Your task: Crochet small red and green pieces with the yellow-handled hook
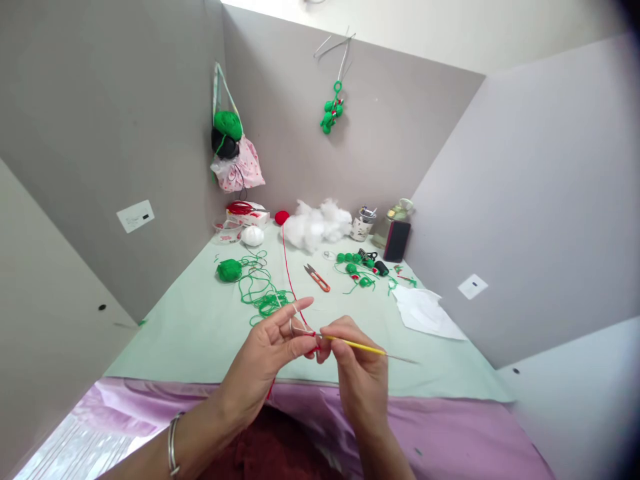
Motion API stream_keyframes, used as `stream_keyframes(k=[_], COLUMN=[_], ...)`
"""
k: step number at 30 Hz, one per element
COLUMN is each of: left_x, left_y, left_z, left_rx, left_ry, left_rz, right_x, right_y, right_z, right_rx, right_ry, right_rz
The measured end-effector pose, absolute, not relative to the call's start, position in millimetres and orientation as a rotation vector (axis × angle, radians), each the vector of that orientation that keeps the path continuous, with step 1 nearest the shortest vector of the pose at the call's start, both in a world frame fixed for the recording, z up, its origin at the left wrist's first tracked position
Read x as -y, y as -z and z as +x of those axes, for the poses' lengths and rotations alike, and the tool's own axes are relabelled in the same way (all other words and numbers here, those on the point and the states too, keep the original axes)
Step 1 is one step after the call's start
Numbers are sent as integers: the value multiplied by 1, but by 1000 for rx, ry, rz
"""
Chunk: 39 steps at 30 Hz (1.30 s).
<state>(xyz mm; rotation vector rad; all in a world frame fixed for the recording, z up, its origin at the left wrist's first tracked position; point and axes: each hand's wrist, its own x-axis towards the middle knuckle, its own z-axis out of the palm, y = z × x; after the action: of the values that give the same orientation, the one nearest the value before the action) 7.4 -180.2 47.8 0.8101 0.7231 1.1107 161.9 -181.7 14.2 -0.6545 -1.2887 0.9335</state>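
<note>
My left hand (pixel 274 347) pinches a small red crochet piece (pixel 314 347) between thumb and fingers, its index finger stretched out. White yarn loops over that finger and runs to the piece. My right hand (pixel 361 368) is closed around a crochet hook (pixel 367 347) with a yellow grip, its tip at the red piece. Red yarn (pixel 287 260) trails from the hands back to a red ball (pixel 281 218). The stitches between my fingertips are partly hidden.
Thread snips (pixel 317 278) lie mid-table. Behind are white stuffing (pixel 320 225), a white yarn ball (pixel 253 235), a cup of tools (pixel 363 225) and a phone (pixel 397 241). Green yarn (pixel 230 270) sprawls left; green crocheted balls (pixel 353 268) and white paper (pixel 427 312) lie right. Grey partitions surround the table.
</note>
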Motion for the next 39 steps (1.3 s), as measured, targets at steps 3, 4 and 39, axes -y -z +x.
stream_keyframes(k=[3,4,39], left_x=[181,181,182], left_y=[-51,-52,-41], left_z=[7,7,11], left_rx=[-735,-738,-750], left_ry=[-1096,-1086,-1091], left_rz=[803,796,882], right_x=[182,182,185], right_y=[-17,-18,-22], right_z=[162,162,166], right_rx=[1215,1188,1399], right_ry=[-1109,-1146,-741], right_rz=[-587,-574,-734])
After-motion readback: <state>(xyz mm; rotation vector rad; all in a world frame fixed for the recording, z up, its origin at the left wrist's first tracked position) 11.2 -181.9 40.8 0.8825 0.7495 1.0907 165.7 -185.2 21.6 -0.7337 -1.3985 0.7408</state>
